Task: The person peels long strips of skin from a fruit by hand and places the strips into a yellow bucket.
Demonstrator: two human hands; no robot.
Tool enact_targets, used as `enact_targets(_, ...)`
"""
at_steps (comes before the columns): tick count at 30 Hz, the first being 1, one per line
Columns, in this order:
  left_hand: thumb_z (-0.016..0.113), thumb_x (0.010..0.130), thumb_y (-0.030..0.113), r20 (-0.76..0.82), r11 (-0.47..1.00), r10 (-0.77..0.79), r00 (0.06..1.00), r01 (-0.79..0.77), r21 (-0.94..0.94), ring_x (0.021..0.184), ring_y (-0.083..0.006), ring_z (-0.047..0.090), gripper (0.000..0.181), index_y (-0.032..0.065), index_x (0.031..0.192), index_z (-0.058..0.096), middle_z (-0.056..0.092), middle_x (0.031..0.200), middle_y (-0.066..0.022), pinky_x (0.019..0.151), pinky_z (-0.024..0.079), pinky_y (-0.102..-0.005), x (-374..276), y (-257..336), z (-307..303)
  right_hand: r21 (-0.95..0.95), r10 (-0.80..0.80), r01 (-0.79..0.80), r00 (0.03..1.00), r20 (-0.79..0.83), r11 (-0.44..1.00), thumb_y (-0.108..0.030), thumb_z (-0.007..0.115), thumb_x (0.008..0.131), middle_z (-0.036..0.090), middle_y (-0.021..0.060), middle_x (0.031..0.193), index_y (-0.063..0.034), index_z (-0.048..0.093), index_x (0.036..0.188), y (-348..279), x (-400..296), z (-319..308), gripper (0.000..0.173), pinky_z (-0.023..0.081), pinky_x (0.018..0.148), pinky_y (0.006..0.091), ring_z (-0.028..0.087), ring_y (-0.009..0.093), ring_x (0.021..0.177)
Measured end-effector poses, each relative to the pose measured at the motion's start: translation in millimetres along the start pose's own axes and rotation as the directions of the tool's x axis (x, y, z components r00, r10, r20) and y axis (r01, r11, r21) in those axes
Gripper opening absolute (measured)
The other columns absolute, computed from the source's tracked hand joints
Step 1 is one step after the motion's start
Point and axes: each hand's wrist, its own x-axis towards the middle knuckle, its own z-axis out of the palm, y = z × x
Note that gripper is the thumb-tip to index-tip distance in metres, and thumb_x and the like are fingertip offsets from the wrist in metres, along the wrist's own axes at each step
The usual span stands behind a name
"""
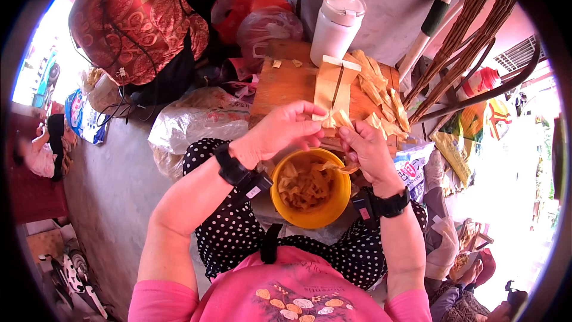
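Note:
A pale yellowish dried strip (338, 119) stretches between my hands over the near edge of a wooden stool or low bench (281, 85). My left hand (286, 127) pinches its left end between thumb and forefinger. My right hand (368, 150) grips the other end, and a browner strip (342, 168) hangs below it towards the bucket. Just beyond my fingers, a light wooden block (328, 85) with a thin dark blade or slot lies on the wood. Below, between my knees, a yellow bucket (275, 188) holds many torn brownish strips (304, 185).
More dried strips (377, 82) lie on the right of the wooden top, behind which stands a white lidded bottle (337, 27). Plastic bags (201, 120) lie to the left. A person in red patterned clothing (138, 22) sits at upper left. Twig brooms (464, 49) lean at right.

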Motion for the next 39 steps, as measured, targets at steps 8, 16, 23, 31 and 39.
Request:
enact_targets(8, 0.057, 0.090, 0.013, -0.193, 0.979, -0.024, 0.981, 0.062, 0.195, 0.074, -0.0108, 0.062, 0.017, -0.0002, 0.098, 0.062, 0.065, 0.084, -0.0053, 0.068, 0.051, -0.0227, -33.8, -61.2, 0.7, 0.030, 0.126, -0.124, 0.990, -0.057, 0.992, -0.020, 0.058, 0.090, 0.050, -0.0024, 0.063, -0.0052, 0.054, 0.076, 44.1, -39.9, 3.4, 0.021, 0.030, 0.044, 0.0183, 0.039, 0.003, 0.050)
enact_targets(16, 0.056, 0.085, 0.005, 0.145, 0.310, 0.690, 0.709, -0.470, 0.826, 0.092, -0.0295, 0.062, 0.028, 0.0025, 0.113, 0.060, 0.064, 0.097, -0.0145, 0.080, 0.048, -0.0345, -50.7, -93.6, 45.7, -0.270, 0.155, -0.160, 0.987, -0.043, 0.950, -0.019, 0.054, 0.092, 0.053, -0.0028, 0.066, -0.0010, 0.061, 0.088, 68.8, -80.0, -4.1, 0.019, 0.037, 0.051, 0.0194, 0.045, 0.005, 0.056)
enact_targets(23, 0.058, 0.083, 0.003, 0.228, 0.347, 0.498, 0.836, -0.434, 0.832, 0.077, -0.0277, 0.063, 0.018, 0.0008, 0.100, 0.064, 0.063, 0.085, -0.0127, 0.066, 0.049, -0.0332, -57.0, -70.4, 33.3, -0.350, 0.130, -0.089, 0.987, 0.094, 0.933, -0.018, 0.053, 0.093, 0.053, -0.0022, 0.069, 0.0016, 0.062, 0.087, 50.7, -94.5, -9.4, 0.022, 0.039, 0.058, 0.0212, 0.048, 0.007, 0.062)
enact_targets(31, 0.055, 0.089, 0.014, 0.392, 0.258, 0.342, 0.854, -0.486, 0.835, 0.098, -0.0261, 0.060, 0.024, 0.0039, 0.109, 0.063, 0.063, 0.106, -0.0144, 0.088, 0.045, -0.0330, -69.2, -47.6, 59.7, -0.697, -0.335, 0.432, 0.899, 0.283, 0.572, -0.006, 0.052, 0.084, 0.059, 0.0159, 0.074, -0.0003, 0.058, 0.080, 35.7, -102.0, 0.2, 0.009, 0.047, 0.060, 0.0361, 0.058, 0.030, 0.066)
enact_targets(39, 0.048, 0.094, 0.018, 0.340, 0.896, -0.383, 0.859, 0.257, 0.361, 0.083, -0.0139, 0.064, 0.029, -0.0025, 0.108, 0.062, 0.068, 0.092, -0.0111, 0.075, 0.048, -0.0238, -60.4, -45.1, 48.2, -0.721, -0.487, 0.518, 0.826, 0.283, 0.460, -0.008, 0.056, 0.085, 0.061, 0.0145, 0.072, -0.0034, 0.050, 0.088, 27.5, -107.4, 19.7, 0.008, 0.048, 0.060, 0.0388, 0.062, 0.032, 0.068)
